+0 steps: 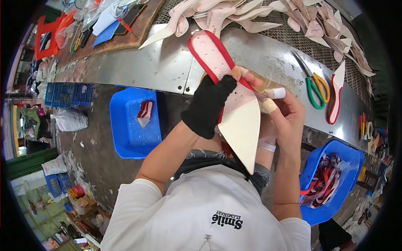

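Shoe insole (234, 113), pink-perforated with red edging: gripped between both hands, gloved left hand (208, 106) bracing its middle, right hand (289, 115) pinching its edge, steadied above the desk (167, 67); scissors (314, 85) right of the hands.

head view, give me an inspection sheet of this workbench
surface: grey metal bench, scuffed
job's things: pointed insole with red trim, held over the lap
clutter: pile of insoles, green and yellow scissors, one trimmed insole
grippers: left hand in a black glove, right hand with taped fingers, both gripping the insole
cables: nothing seen
surroundings: blue bin at left, blue bin of red and white strips at right
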Demonstrator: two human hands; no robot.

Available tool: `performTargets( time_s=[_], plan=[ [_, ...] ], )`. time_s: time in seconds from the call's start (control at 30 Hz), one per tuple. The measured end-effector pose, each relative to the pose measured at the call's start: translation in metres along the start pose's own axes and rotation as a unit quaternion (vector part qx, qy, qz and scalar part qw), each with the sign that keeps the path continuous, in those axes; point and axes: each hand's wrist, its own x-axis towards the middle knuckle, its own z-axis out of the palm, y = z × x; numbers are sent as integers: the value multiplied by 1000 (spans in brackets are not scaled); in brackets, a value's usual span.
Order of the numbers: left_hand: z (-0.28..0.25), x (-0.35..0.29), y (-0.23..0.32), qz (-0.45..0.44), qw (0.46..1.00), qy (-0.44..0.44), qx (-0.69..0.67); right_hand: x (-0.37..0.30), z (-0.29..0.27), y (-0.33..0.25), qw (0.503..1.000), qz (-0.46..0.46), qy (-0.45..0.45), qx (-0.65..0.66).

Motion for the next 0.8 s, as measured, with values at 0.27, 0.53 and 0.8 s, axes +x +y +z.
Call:
performTargets(
  time_s=[0.27, 0.53, 0.8],
  plan=[
    [15, -6, -7, 99, 977, 102, 159, -12, -5, 3, 998, 69, -7, -4],
    [-6, -18, -6, -75, 985, 99, -117, 38, -107, 18, 909, -28, 183, -373],
    [6, -40, -14, -86, 971, 123, -186, 62, -189, 47, 734, -24, 131, -666]
  ],
)
